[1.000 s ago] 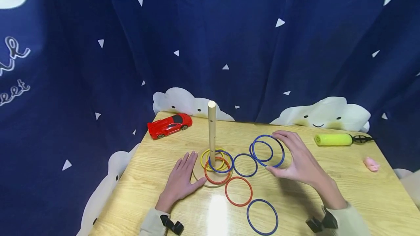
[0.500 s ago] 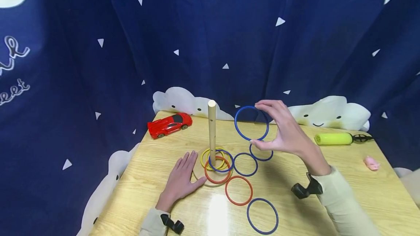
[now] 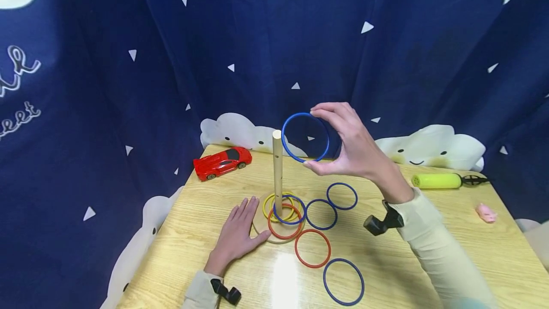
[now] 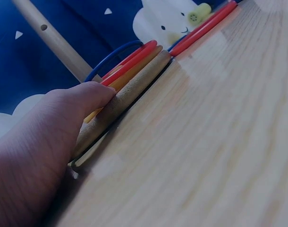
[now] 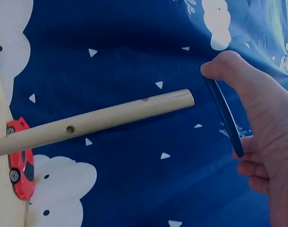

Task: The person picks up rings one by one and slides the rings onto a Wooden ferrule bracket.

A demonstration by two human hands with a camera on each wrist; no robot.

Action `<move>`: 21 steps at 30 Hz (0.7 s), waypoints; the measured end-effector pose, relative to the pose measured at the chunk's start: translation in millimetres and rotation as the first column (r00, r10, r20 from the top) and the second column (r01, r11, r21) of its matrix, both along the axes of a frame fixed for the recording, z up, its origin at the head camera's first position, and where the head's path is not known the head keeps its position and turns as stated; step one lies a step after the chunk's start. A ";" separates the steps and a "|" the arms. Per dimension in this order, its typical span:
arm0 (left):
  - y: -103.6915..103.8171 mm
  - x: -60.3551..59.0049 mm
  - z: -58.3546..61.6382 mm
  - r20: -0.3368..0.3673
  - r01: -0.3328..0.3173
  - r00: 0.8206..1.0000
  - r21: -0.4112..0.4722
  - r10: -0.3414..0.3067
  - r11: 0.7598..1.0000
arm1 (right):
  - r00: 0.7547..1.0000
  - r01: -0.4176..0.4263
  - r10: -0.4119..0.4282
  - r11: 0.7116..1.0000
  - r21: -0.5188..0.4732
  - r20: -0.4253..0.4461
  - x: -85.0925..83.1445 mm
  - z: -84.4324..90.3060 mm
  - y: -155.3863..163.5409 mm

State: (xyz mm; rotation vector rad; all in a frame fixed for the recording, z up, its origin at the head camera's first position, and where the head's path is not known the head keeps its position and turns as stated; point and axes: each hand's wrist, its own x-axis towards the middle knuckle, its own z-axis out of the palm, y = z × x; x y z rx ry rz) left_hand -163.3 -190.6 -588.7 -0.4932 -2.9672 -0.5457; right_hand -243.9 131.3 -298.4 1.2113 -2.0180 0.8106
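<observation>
My right hand point(image 3: 349, 149) pinches a blue ring point(image 3: 305, 137) between thumb and fingers, holding it in the air just right of the top of the wooden peg point(image 3: 277, 170). In the right wrist view the blue ring point(image 5: 224, 116) stands edge-on just past the peg tip point(image 5: 182, 99). My left hand point(image 3: 237, 235) lies flat on the table, fingers touching the round wooden base point(image 4: 120, 101). Yellow, red and blue rings point(image 3: 285, 211) lie around the peg on the base.
Loose rings lie on the table: two blue point(image 3: 341, 196) to the right of the base, a red point(image 3: 312, 248) and a blue point(image 3: 343, 282) nearer me. A red toy car point(image 3: 221, 162) sits at the back left, a yellow pump point(image 3: 437, 180) and pink toy point(image 3: 486, 213) at the right.
My right hand lifted a blue ring off the table and carried it up and left toward the peg top. The left hand stayed on the base.
</observation>
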 end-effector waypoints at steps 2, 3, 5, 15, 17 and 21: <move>0.1 -0.1 -0.2 0.002 -0.002 1.000 0.002 0.002 1.000 | 1.000 -0.007 0.007 1.000 0.015 -0.007 -2.3 3.0 -6.3; 0.2 -0.1 -0.2 0.002 -0.002 1.000 0.004 0.002 1.000 | 1.000 -0.009 0.009 1.000 0.022 -0.011 -3.6 3.8 -9.2; 0.4 0.0 -0.1 0.005 -0.003 1.000 0.005 0.003 1.000 | 1.000 -0.015 0.016 0.999 0.033 -0.012 -6.0 3.8 -14.5; 1.4 -0.1 0.5 0.006 0.001 1.000 -0.001 -0.001 1.000 | 0.996 -0.027 0.015 0.991 0.130 0.092 -12.9 -27.8 -30.0; 1.5 -0.1 0.6 0.007 -0.002 1.000 -0.004 0.002 1.000 | 0.992 -0.026 0.007 0.988 0.149 0.127 -12.4 -39.7 -32.4; 1.6 0.4 1.0 0.006 -0.003 1.000 -0.006 0.003 1.000 | 0.983 -0.026 -0.008 0.983 0.181 0.183 -9.9 -65.2 -37.5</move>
